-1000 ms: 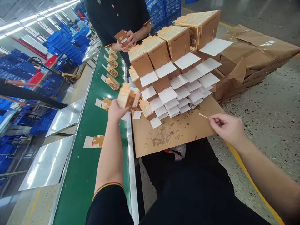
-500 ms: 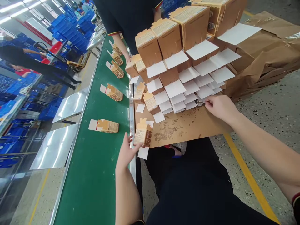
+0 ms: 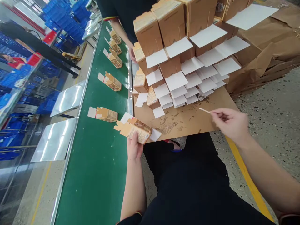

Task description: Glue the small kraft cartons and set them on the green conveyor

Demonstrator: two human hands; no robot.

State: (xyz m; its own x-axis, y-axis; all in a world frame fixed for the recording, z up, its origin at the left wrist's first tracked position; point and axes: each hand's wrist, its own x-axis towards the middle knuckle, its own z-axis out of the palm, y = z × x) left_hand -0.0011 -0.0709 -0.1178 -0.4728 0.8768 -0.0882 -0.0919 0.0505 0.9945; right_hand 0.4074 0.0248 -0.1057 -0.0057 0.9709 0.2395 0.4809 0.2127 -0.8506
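Note:
A small printed carton (image 3: 138, 132) with open flaps is gripped in my left hand (image 3: 135, 148), tilted above the near corner of the cardboard-covered table (image 3: 182, 117). My right hand (image 3: 231, 123) pinches a thin white cotton swab (image 3: 205, 110), its tip pointing left over the table. Beyond the swab a small round clear container (image 3: 201, 97) rests at the foot of the stacked cartons. White flaps (image 3: 176, 81) stick out from that stack toward me. Two loose cartons, one of them a small upright box (image 3: 141, 80), stand at the stack's left side.
Several cartons, the nearest a brown box (image 3: 106, 114), lie spaced along the green conveyor belt (image 3: 96, 168). A co-worker's hand (image 3: 132, 52) is at the far side of the stack. Brown paper (image 3: 269, 53) lies at right. Metal panels (image 3: 55, 139) flank the belt's left edge.
My left hand has taken hold of the carton from the table's corner and tilted it. My right hand has drawn back from the round container toward me, with the cotton swab showing.

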